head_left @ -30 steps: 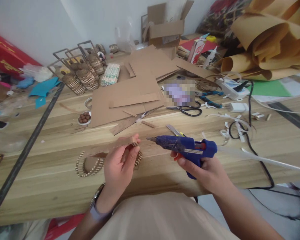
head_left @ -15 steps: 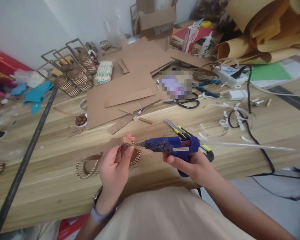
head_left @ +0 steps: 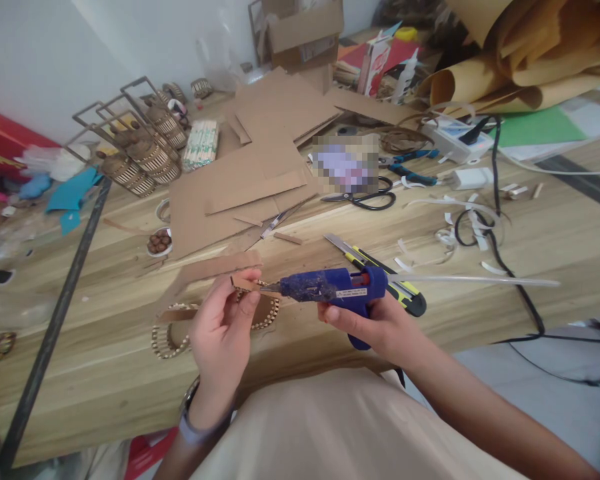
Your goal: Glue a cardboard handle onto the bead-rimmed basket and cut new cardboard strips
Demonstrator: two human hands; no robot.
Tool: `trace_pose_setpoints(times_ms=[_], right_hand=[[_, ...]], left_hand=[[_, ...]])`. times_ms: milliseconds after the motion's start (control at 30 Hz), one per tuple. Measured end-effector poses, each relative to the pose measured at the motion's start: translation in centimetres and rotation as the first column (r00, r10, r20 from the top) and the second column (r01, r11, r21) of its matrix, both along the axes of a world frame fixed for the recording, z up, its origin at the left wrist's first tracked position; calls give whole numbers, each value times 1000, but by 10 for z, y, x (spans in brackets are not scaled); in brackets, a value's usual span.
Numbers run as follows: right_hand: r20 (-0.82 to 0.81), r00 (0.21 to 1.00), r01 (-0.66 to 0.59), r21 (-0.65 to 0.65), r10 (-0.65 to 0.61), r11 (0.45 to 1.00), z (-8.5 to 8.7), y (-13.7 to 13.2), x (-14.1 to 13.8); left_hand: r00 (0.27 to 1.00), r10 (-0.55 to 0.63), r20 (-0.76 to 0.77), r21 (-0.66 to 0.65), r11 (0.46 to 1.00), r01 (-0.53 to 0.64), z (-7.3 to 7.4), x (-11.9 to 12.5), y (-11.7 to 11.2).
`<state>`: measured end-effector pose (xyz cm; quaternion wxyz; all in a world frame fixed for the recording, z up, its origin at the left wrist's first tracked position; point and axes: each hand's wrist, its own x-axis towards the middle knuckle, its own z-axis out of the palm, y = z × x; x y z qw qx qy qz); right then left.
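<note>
My right hand (head_left: pixel 365 323) is closed round the grip of a blue hot glue gun (head_left: pixel 320 285), and a clear glue stick (head_left: pixel 485 280) sticks out of its back end. Between the thumb and fingers of my left hand (head_left: pixel 225 327) is a small strip of brown cardboard (head_left: pixel 243 285). The gun's nozzle meets or nearly meets the strip; I cannot tell if they touch. Beneath and behind my left hand, a piece edged with wooden beads (head_left: pixel 170 340) lies on the table, partly hidden. A longer cardboard strip (head_left: pixel 215 268) rests just beyond my fingers.
A yellow and black utility knife (head_left: pixel 405 290) lies just behind the glue gun. Farther back are cardboard sheets (head_left: pixel 265 160), black scissors (head_left: pixel 375 199), pliers (head_left: pixel 415 177) and a bowl of brown balls (head_left: pixel 159 241). A black cable (head_left: pixel 523 300) crosses the right side.
The cardboard strip in my left hand has turned, now showing its flat face and end. Both hands and the glue gun sit slightly farther left in view.
</note>
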<state>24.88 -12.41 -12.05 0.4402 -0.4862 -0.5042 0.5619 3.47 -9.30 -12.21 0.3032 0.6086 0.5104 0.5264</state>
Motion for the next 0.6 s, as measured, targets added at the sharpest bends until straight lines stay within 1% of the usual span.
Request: trace_pose_setpoints(times_ms=[67, 233, 467, 600], right_hand=[[-8, 1000, -2, 4, 2, 1000, 1, 1, -1], [-46, 999, -3, 31, 5, 1000, 4, 4, -4], [-55, 998, -12, 31, 14, 999, 8, 5, -6], [-50, 999, -4, 43, 6, 999, 8, 5, -7]], left_hand=[[1000, 7, -2, 1, 1000, -7, -1, -1, 0], [999, -19, -33, 0, 1000, 19, 1, -2, 0], [997, -15, -82, 6, 1000, 15, 4, -2, -2], [996, -6, -85, 8, 1000, 6, 4, -2, -2]])
